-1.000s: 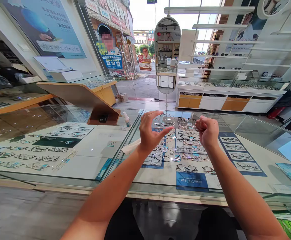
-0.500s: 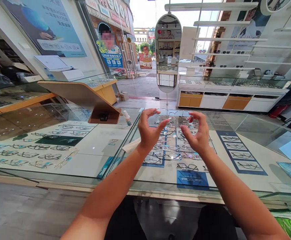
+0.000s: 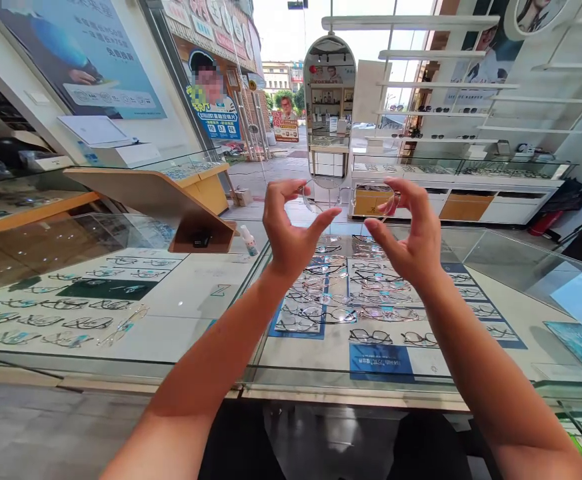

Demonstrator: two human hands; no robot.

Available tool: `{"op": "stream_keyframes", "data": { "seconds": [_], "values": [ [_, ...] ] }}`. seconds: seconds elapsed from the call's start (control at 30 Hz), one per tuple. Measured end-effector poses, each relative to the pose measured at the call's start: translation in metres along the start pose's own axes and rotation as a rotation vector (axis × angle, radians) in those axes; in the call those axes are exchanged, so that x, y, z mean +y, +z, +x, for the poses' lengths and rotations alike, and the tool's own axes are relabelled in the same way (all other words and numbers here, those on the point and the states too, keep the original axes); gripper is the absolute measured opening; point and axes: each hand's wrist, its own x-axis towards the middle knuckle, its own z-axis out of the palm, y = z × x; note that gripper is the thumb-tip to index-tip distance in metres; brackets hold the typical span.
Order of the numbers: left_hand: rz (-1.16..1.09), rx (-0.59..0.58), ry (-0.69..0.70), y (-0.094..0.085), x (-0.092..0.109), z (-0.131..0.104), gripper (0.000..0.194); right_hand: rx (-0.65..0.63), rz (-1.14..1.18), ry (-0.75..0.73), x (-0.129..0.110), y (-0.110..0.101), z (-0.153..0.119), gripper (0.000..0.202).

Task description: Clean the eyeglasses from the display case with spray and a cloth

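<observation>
above the glass counter [image 3: 305, 357], clear eyeglasses [image 3: 347, 189] are hanging in midair. left hand [image 3: 291, 230] and right hand [image 3: 411, 230] are gripping the outer ends with curled fingers, thumbs standing apart; exact contact is not showing. estimate: frame is looking light, slightly springy, likely fragile at the bridge; gripping by the hinges is probably sparing the slick lenses.

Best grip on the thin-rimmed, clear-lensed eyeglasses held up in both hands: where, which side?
Likely the outer ends of the thin-rimmed, clear-lensed eyeglasses, coming from left and right: they span crosswise between the left hand and right hand, and gripping there keeps the see-through middle untouched.
</observation>
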Motion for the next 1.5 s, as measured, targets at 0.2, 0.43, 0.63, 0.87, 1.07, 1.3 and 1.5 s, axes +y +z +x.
{"op": "stream_keyframes", "data": {
  "seconds": [0.2, 0.43, 0.63, 0.87, 1.07, 1.3, 1.5],
  "values": [
    [0.009, 0.039, 0.053, 0.001, 0.022, 0.048, 0.065, -0.068, -0.136, -0.191, -0.028, -0.029, 0.046, 0.049],
    [-0.004, -0.029, 0.124, -0.014, 0.018, 0.052, 0.064, -0.157, -0.464, -0.215, -0.032, -0.042, 0.042, 0.054],
    [-0.002, -0.035, 0.160, -0.014, 0.018, 0.053, 0.061, -0.182, -0.519, -0.173, -0.037, -0.044, 0.038, 0.054],
    [-0.056, -0.119, 0.131, -0.013, 0.022, 0.051, 0.056, -0.180, -0.542, -0.114, -0.041, -0.047, 0.034, 0.056],
    [-0.108, -0.135, 0.097, -0.010, 0.017, 0.050, 0.058, -0.158, -0.535, -0.109, -0.039, -0.048, 0.034, 0.055],
    [-0.086, -0.098, 0.076, -0.009, 0.017, 0.049, 0.049, -0.153, -0.536, -0.110, -0.037, -0.047, 0.033, 0.056],
    [-0.076, -0.081, 0.055, -0.009, 0.020, 0.049, 0.046, -0.134, -0.566, -0.113, -0.035, -0.047, 0.034, 0.056]
  ]
}}
